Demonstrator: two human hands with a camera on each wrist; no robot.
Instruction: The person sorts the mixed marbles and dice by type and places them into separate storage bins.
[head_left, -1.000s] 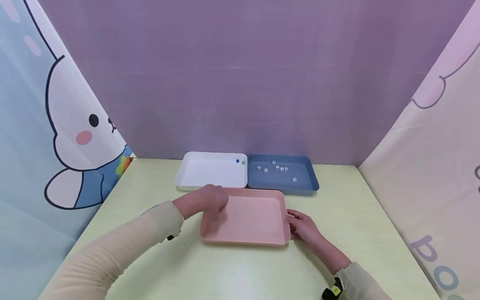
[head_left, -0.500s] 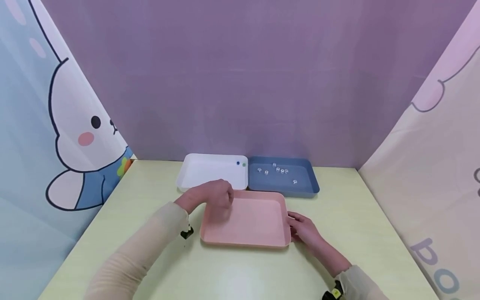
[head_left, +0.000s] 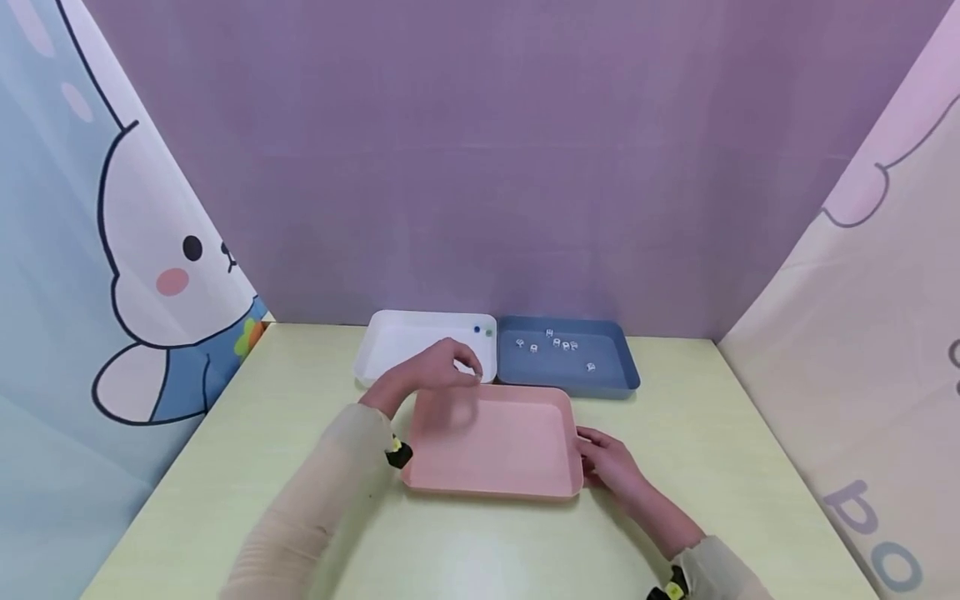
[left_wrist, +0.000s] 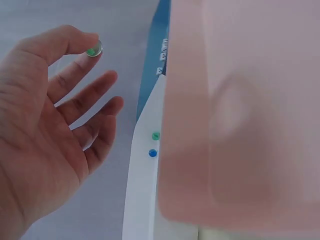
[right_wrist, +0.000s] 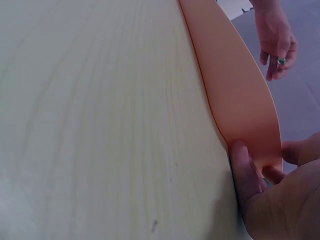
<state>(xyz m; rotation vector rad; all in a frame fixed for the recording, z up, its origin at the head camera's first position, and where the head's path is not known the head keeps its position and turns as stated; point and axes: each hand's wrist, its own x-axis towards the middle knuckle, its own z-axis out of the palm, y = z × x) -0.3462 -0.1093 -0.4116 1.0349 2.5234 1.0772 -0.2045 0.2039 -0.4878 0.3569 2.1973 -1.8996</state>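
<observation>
Between thumb and index finger, my left hand pinches a clear marble with green inside; its other fingers are loosely bent. That hand is over the back left of the pink tray, close to the white tray. At the pink tray's right side, my right hand holds the edge, with fingertips against the outer wall. A green marble and a blue marble lie in the white tray's back right corner.
Behind the pink tray, the white tray and a dark blue tray stand side by side. Several white dice lie spread in the blue one. A purple cloth wall rises at the table's back edge.
My left hand has risen from inside the pink tray and moved right and back toward the white tray; a marble now shows in its fingertips. My right hand has stayed at the tray's side.
</observation>
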